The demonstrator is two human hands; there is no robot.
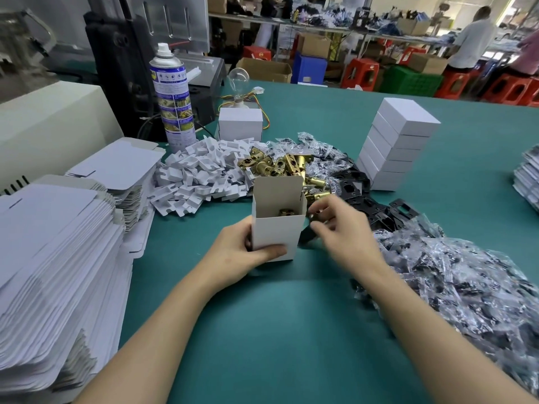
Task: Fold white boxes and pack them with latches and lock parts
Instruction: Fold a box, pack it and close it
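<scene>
An upright white box [277, 228] stands on the green table [262, 330], its top open and its lid flap raised. A brass latch [287, 212] shows inside it. My left hand [245, 252] grips the box's lower left side. My right hand [341, 225] hovers just right of the box, blurred, fingers curled over something dark; I cannot tell what it holds. Behind the box lies a pile of brass latches [280, 166]. Black lock plates [367, 199] spread to the right of it.
Flat unfolded boxes [52, 258] are stacked at the left. White card inserts [201, 173] are heaped behind. Bagged parts [466, 287] cover the right side. A stack of closed boxes [393, 144], a single box [240, 123] and a spray can [173, 97] stand further back.
</scene>
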